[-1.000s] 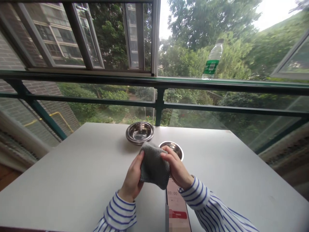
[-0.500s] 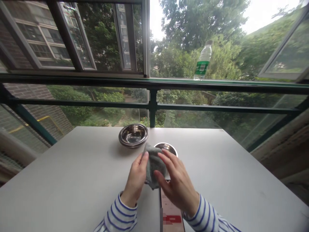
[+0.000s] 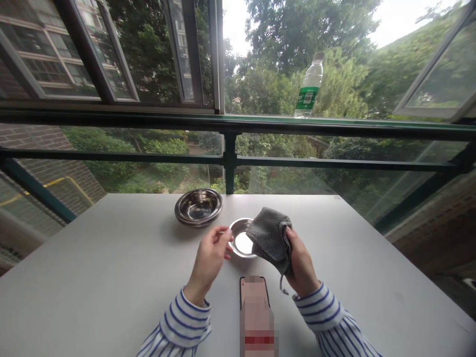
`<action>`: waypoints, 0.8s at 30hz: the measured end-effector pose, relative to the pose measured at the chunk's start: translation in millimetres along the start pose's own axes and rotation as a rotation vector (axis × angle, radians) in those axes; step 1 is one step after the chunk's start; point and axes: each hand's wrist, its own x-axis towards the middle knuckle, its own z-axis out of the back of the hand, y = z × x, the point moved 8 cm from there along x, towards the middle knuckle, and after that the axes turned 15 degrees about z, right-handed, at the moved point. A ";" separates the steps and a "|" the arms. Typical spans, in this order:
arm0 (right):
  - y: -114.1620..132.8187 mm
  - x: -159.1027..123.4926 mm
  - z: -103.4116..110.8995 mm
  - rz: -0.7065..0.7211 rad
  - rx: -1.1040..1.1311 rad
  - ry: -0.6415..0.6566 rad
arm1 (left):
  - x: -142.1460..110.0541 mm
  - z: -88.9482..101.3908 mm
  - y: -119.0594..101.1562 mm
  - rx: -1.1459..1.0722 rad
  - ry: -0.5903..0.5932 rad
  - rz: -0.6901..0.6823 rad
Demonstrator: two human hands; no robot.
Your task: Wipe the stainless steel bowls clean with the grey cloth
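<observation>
My right hand (image 3: 302,260) grips a folded grey cloth (image 3: 269,235) by its right edge, with a thin loop hanging below. The cloth is raised above the table and covers the right part of a small shiny metal bowl (image 3: 238,248). My left hand (image 3: 208,260) is at the left side of this bowl, its fingers loosely bent and apart, holding nothing. Its fingertips are close to the rim; whether they touch it I cannot tell. Behind, to the left, stand stacked metal bowls (image 3: 199,221).
A phone (image 3: 255,297), partly blurred out, lies between my forearms on the white table (image 3: 111,267). Beyond the table's far edge runs a dark green railing (image 3: 148,119). A plastic bottle with a green label (image 3: 307,96) stands above the rail by the window.
My left hand has let go of the cloth and moved slightly left. My right hand has closed on the cloth and carried it right and up, uncovering more of the small bowl.
</observation>
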 end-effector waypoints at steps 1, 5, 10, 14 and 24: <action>0.0 0.8 3.3 -0.038 0.027 -0.005 | 8.8 9.2 10.0 0.009 -0.063 0.029; 3.9 5.1 21.6 -0.056 -0.094 -0.025 | 35.6 13.7 48.2 0.043 -0.076 0.143; 32.4 10.4 29.4 0.233 -0.604 0.090 | 42.4 -5.3 60.1 0.044 0.008 0.158; 47.3 0.4 8.0 0.571 -1.093 0.348 | 37.3 -12.4 57.0 0.015 0.072 0.114; 1.1 -32.0 -26.3 0.722 -1.477 0.884 | 24.9 -1.4 60.5 -0.144 0.048 0.097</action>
